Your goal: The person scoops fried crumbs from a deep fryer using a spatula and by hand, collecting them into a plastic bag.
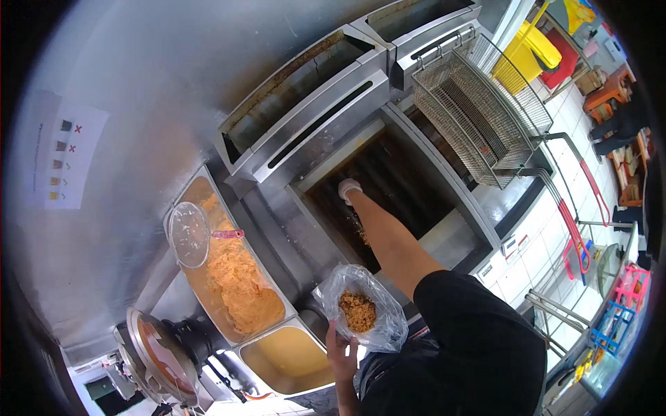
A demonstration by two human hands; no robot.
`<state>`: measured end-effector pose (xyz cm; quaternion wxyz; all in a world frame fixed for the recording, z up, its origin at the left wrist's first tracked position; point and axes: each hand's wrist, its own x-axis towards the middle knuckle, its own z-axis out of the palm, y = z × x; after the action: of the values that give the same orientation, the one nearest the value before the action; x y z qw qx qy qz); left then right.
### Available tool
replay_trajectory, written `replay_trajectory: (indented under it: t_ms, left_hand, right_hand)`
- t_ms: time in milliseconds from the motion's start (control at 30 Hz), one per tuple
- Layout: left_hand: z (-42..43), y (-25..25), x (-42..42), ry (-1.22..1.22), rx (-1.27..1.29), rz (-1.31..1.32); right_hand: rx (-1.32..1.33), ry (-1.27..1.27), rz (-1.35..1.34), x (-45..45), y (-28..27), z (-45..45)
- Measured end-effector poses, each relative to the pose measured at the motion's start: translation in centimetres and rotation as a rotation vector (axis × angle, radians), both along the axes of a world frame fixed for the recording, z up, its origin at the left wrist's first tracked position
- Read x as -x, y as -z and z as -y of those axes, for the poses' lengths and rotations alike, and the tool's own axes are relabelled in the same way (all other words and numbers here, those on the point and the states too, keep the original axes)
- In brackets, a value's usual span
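Observation:
My left hand (341, 357) grips the rim of a clear plastic bag (393, 320). Brown fried crumbs (358, 311) lie inside the bag. My right hand (349, 190), in a whitish glove, is stretched out over the dark fryer vat (409, 173). Its fingers look curled in, and whatever they hold is hidden. A few loose brown crumbs show against the dark vat beside my right forearm, close to the vat's near-left side.
Left of the fryer stands a metal pan of orange breading (239, 288) with a round strainer (189, 236) on its edge. A pan of yellowish liquid (288, 357) adjoins it. Wire fry baskets (479, 111) with red handles hang right of the vat. Another person (624, 125) is far right.

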<state>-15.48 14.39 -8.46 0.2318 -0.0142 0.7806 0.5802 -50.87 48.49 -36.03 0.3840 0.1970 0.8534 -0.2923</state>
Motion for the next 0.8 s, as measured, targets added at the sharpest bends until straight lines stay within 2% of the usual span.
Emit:
replay_trajectory:
  t_ms: [100,133,167,233,300,333,367,400,467,533,567,633,667,700,800]
  left_hand:
    - [-1.9,-2.9,1.0,0.011,0.129,-0.036]
    - [-1.4,-2.4,0.7,0.002,0.098,-0.006]
    - [-0.6,-1.4,0.3,-0.008,0.067,0.02]
    - [-0.5,-0.4,0.1,-0.035,-0.005,0.022]
    - [-1.0,-0.3,0.3,-0.054,-0.082,-0.026]
    - [-1.3,-0.4,0.2,-0.042,-0.077,-0.034]
    - [-1.4,-0.6,0.4,-0.025,-0.07,-0.044]
    - [-1.3,-0.6,0.5,-0.007,-0.064,-0.053]
    - [-1.0,-0.3,0.7,0.025,-0.052,-0.067]
    - [-0.6,-0.6,0.9,0.049,-0.012,-0.066]
    - [-0.7,-1.1,1.1,0.059,0.02,-0.06]
    - [-1.3,-1.8,1.6,0.07,0.059,-0.051]
    - [-1.6,-2.2,1.9,0.069,0.071,-0.046]
    - [-1.7,-2.5,1.9,0.066,0.083,-0.04]
    - [-2.2,-3.1,2.0,0.079,0.074,-0.135]
  right_hand:
    - [-0.009,0.131,0.015,-1.7,-2.0,-1.2]
    - [-0.081,-0.014,-0.032,-2.8,0.4,-1.8]
    - [-0.155,-0.159,-0.082,-3.6,5.2,-2.5]
    - [-0.201,-0.494,-0.118,-5.2,5.5,-3.9]
    - [-0.133,-0.854,-0.083,-8.3,-0.9,-5.7]
    - [-0.077,-0.808,-0.212,-9.7,1.2,-6.5]
    - [-0.022,-0.756,-0.344,-11.1,6.4,-7.7]
    - [0.032,-0.7,-0.478,-11.7,6.5,-8.2]
    - [0.39,-0.372,-0.294,-12.3,6.7,-9.5]
    - [1.13,0.839,0.094,-14.3,7.3,-10.4]
    - [0.92,0.721,0.082,-15.1,3.3,-10.5]
    - [0.924,0.814,0.052,-17.4,-6.8,-11.1]
    - [0.924,0.857,0.038,-17.9,-9.2,-11.2]
    - [1.081,0.821,0.049,-18.5,-8.3,-12.8]
    - [1.208,0.931,0.051,-20.3,-10.1,-14.5]
